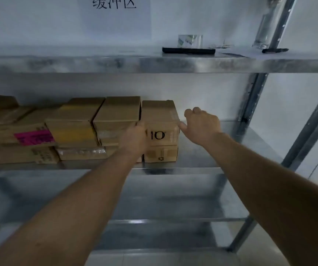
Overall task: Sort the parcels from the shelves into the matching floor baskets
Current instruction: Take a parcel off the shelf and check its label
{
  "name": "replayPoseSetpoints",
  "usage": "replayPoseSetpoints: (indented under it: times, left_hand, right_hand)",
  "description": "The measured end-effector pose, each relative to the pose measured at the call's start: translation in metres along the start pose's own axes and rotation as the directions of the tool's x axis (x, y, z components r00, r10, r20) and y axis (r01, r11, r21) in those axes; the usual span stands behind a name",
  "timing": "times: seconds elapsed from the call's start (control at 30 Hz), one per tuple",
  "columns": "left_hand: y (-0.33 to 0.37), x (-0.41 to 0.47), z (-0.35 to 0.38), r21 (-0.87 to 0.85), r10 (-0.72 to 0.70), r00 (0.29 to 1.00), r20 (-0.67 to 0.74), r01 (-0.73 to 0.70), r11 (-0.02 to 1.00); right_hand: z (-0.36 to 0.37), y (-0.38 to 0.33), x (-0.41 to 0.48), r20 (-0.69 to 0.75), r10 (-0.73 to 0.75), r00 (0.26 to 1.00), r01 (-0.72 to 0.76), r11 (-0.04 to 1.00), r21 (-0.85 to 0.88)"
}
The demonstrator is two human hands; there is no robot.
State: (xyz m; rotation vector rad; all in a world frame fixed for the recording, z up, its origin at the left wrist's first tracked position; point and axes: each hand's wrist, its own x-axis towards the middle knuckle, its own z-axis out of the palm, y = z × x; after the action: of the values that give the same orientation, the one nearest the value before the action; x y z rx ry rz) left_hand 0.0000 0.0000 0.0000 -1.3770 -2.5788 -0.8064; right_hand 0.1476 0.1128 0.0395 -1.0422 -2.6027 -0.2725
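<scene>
Cardboard parcels [39,131] lay stacked along the left of the middle shelf [202,160], one with a pink label [34,137]. At the right end of the row, a box [161,121] marked "10" sat on top of a flatter box [161,154]. The left hand [135,139] pressed flat against the marked box's left front edge, its fingers reaching into the gap beside the neighbouring stack and hidden there, so their grip could not be told. The right hand [202,124] hovered just right of the same box, fingers loosely curled and empty, thumb at the box's right edge. On the upper shelf [97,63], right of centre, stood a clear container [190,41] behind a flat black object [188,50], and a pen [275,50] lay farther right.
</scene>
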Motion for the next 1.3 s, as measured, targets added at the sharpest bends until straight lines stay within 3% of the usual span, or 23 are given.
replayPoseSetpoints:
  times: [0.27,0.5,0.73,0.83,0.93,1.0,1.3]
  left_hand:
    - [0.009,0.031,0.018,-0.053,-0.066,0.998,0.011,0.066,0.996]
    - [0.02,0.042,0.034,-0.156,-0.216,0.975,0.047,0.22,0.963]
    - [0.035,0.053,0.037,-0.21,-0.323,0.946,0.015,0.319,0.924]
    - [0.039,0.061,0.039,-0.377,-0.394,0.917,0.059,0.386,0.842]
    - [0.042,0.07,0.039,-0.364,-0.456,0.881,0.127,0.469,0.805]
    - [0.044,0.073,0.038,-0.32,-0.475,0.86,0.185,0.51,0.798]
    - [0.044,0.072,0.029,-0.414,-0.433,0.859,0.273,0.511,0.753]
  right_hand:
    - [0.043,0.001,0.044,0.128,0.11,0.986,-0.127,0.982,0.138]
    - [0.067,0.014,0.075,0.32,0.106,0.941,-0.239,0.879,0.412]
    - [0.079,0.032,0.095,0.441,0.068,0.895,-0.384,0.62,0.684]
    - [0.081,0.042,0.099,0.517,0.069,0.853,-0.485,0.468,0.738]
    - [0.079,0.046,0.097,0.623,-0.007,0.782,-0.592,0.302,0.747]
    - [0.076,0.048,0.094,0.65,-0.07,0.757,-0.618,0.245,0.747]
    - [0.066,0.072,0.086,0.569,-0.119,0.814,-0.524,0.27,0.807]
